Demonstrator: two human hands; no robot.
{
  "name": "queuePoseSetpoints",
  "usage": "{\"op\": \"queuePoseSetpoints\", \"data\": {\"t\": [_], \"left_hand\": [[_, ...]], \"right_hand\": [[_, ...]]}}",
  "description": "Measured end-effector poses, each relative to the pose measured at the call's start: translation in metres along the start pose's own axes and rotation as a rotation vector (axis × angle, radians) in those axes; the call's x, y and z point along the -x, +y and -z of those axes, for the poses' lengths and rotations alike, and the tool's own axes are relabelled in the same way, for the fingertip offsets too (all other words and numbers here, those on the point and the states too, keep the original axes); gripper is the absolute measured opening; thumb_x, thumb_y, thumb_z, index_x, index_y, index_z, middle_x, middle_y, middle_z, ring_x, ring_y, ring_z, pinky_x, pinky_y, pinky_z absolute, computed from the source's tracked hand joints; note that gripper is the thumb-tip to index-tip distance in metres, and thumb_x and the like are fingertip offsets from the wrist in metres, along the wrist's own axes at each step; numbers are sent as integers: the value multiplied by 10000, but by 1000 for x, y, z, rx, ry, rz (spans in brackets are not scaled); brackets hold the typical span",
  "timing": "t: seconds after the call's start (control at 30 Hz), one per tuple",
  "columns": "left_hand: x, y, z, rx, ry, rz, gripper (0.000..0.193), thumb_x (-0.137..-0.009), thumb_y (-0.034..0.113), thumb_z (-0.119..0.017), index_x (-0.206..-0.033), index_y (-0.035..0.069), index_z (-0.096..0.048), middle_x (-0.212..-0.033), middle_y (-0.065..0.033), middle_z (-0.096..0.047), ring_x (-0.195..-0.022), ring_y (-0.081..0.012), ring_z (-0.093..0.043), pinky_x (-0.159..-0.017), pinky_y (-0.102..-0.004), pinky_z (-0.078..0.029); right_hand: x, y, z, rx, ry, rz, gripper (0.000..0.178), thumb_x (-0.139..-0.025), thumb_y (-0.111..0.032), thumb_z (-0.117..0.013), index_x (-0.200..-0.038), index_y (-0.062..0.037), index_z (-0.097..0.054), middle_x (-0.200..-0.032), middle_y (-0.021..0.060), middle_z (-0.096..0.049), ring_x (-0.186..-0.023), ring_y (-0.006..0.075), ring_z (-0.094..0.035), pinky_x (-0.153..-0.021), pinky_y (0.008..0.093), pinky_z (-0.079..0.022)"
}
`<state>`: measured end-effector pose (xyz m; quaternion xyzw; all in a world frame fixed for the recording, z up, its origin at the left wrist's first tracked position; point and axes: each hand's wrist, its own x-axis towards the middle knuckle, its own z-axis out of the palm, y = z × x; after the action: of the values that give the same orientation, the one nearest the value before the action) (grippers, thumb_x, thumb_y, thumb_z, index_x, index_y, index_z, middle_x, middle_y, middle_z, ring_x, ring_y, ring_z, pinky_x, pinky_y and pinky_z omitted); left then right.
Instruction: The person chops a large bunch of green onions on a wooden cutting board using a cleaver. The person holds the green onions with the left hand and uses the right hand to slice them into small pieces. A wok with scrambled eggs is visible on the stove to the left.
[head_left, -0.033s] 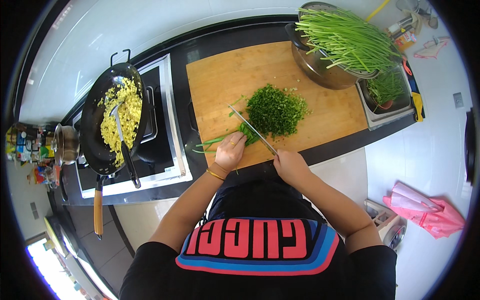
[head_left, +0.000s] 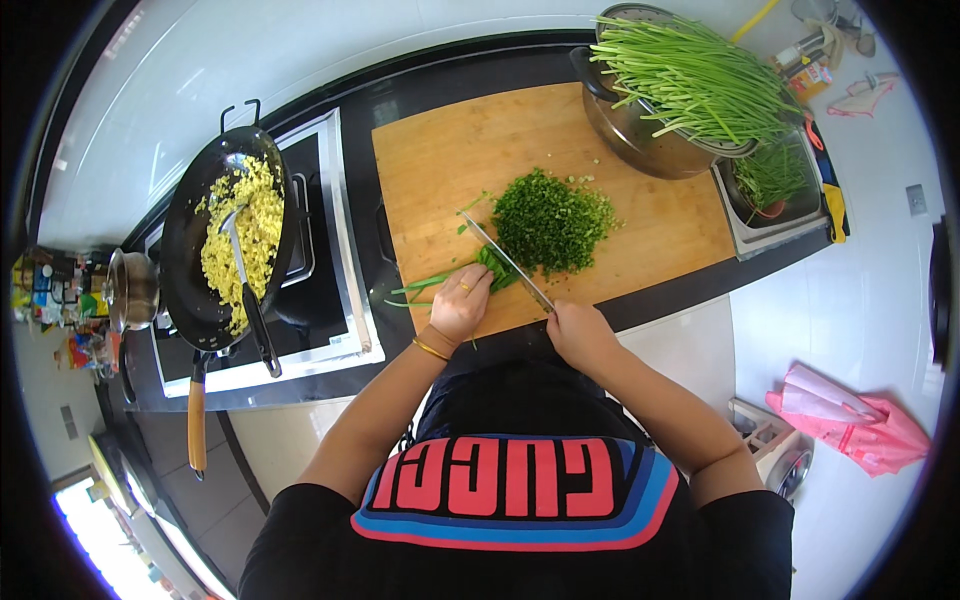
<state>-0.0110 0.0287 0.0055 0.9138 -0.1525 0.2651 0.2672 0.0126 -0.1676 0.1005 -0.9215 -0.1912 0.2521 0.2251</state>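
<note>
My right hand [head_left: 582, 334] is closed round the handle of a kitchen knife [head_left: 503, 254], whose blade slants up and left across the wooden cutting board [head_left: 450, 150]. Just left of the blade, my left hand [head_left: 461, 303] presses a bunch of garlic chives [head_left: 420, 287] onto the board with its fingers curled. Leaf ends stick out on the far side of that hand, and cut ends show by the blade. A heap of finely chopped chives [head_left: 552, 220] lies against the knife's right side. The knife handle is mostly hidden in my grip.
Long chives [head_left: 690, 80] fill a colander on a large pot [head_left: 625, 135] at the back right. Beside it is a sink [head_left: 755, 240] with more greens. On the left stove, a wok [head_left: 182, 270] holds scrambled egg [head_left: 262, 205] and a spatula [head_left: 255, 310]. A small pot [head_left: 135, 290] stands farther left.
</note>
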Motion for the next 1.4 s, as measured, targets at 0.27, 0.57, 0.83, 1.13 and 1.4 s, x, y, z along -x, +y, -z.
{"op": "queuePoseSetpoints", "data": {"t": [0.27,0.57,0.83,1.13,1.4], "left_hand": [[-5,8,4,32,3,30,174,-684,41,-615,-855,5,-606,-908,-88,-569,-857,-244,-569,-738,-334,-476],[-1,0,-6,6,21,-27,137,-693,49,-620,-825,14,-612,-878,-77,-580,-856,-234,-569,-729,-325,-475],[-7,4,4,21,-23,0,97,-706,25,-601,-801,7,-601,-847,-89,-579,-821,-243,-578,-717,-321,-477],[-1,6,-1,68,49,64,98,-702,2,-608,-799,-1,-595,-855,-105,-586,-794,-260,-582,-700,-328,-482],[-2,4,-2,59,55,46,104,-680,-8,-601,-783,-1,-590,-842,-105,-580,-775,-262,-579,-681,-333,-482]], "right_hand": [[-5,6,-22,17,0,-38,148,-789,-114,-481,-760,22,-531,-719,236,-587,-700,390,-589,-650,466,-467],[-25,-9,-42,44,50,-36,133,-788,-117,-492,-797,13,-521,-714,225,-592,-703,383,-594,-632,457,-474],[-48,-4,-14,-133,122,32,167,-800,-132,-479,-750,17,-534,-703,238,-575,-700,391,-572,-627,464,-455],[-2,-6,2,-4,-24,38,152,-776,-104,-483,-753,30,-552,-693,235,-578,-675,383,-577,-643,459,-458],[-5,-9,0,45,-24,45,143,-768,-96,-484,-769,28,-556,-707,238,-586,-690,384,-586,-661,457,-464]]}}
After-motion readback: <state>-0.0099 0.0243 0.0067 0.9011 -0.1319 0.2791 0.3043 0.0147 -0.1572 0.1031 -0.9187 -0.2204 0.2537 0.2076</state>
